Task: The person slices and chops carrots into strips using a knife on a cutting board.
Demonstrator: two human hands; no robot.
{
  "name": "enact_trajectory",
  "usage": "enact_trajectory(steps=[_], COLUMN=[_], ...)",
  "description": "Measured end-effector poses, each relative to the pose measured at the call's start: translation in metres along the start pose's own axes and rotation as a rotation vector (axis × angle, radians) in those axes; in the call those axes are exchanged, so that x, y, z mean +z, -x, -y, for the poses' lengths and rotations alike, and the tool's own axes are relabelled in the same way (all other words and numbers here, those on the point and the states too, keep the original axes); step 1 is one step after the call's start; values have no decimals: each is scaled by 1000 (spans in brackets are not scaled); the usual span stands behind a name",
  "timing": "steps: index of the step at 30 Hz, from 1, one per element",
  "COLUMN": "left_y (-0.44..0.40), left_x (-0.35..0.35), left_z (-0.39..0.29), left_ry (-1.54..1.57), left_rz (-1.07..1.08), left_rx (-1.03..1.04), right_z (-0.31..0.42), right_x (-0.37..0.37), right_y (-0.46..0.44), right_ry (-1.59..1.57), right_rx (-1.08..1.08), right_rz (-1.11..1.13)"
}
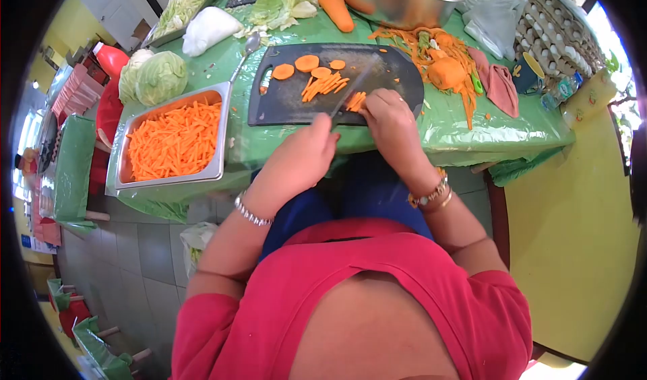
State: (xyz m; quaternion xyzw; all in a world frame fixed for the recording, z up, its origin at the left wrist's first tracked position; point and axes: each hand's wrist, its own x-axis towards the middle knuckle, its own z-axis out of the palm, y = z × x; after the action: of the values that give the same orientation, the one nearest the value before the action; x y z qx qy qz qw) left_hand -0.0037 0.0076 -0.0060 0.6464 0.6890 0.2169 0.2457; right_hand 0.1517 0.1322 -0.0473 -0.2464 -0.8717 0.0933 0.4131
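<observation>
My left hand (304, 154) is closed round the handle of a knife (357, 85), whose blade slants up and away over the dark cutting board (283, 107). The fingers of my right hand (392, 120) are bent down on a small stack of cut carrot (355, 102), close beside the blade. A heap of carrot sticks (325, 87) lies on the board to the left of the knife. Behind it are several round carrot slices (306, 63). The handle itself is mostly hidden in my fist.
Left of the board stands a metal pan (226, 134) of carrot sticks, near cabbages (162, 78) and a spoon (252, 44). A whole carrot (335, 9) and a steel bowl (404, 6) of shredded cabbage are behind. Peelings (465, 90), a pink cloth (495, 83) and egg trays (556, 29) are right.
</observation>
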Motion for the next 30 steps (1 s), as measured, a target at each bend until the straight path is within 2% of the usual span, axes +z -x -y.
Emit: enact_trajectory(steps=[2,3,4,5,8,10,11,14,15,17,19,21,25,30], left_y=[29,44,60,76,116,133,139,144,143,139,134,130,129,130], left_x=[-9,-13,-19,-23,-29,-31,-33,-36,-36,-33,-29,-27,-28,-26], left_z=[8,9,9,10,17,20,22,26,28,33,37,36,39,39], left_ry=[198,190,267,345,459,485,516,532,513,542,534,548,548,544], left_rz=[-169,-174,-184,-193,-221,-215,-216,-231,-233,-218,-201,-171,-163,-151], left_rx=[-69,-59,-144,-228,-301,-305,-309,-293,-272,-285,-254,-269,-284,-288], right_z=[-1,-1,-2,-5,-7,2,2,-3,-6,-20,-27,-33,-31,-20], right_x=[11,19,27,35,49,50,55,64,63,65,59,51,43,68], right_y=[-15,-24,-34,-45,-83,-104,-110,-128,-131,-131,-136,-140,-145,-139], right_ry=[-7,-29,-51,-48,-39,148,143,315,318,186,153,-34,91,333], right_rx=[-23,-36,-47,-50,-63,82,90,99,105,-24,6,162,127,4], right_rz=[17,87,157,145,157,460,442,681,654,585,576,658,672,691])
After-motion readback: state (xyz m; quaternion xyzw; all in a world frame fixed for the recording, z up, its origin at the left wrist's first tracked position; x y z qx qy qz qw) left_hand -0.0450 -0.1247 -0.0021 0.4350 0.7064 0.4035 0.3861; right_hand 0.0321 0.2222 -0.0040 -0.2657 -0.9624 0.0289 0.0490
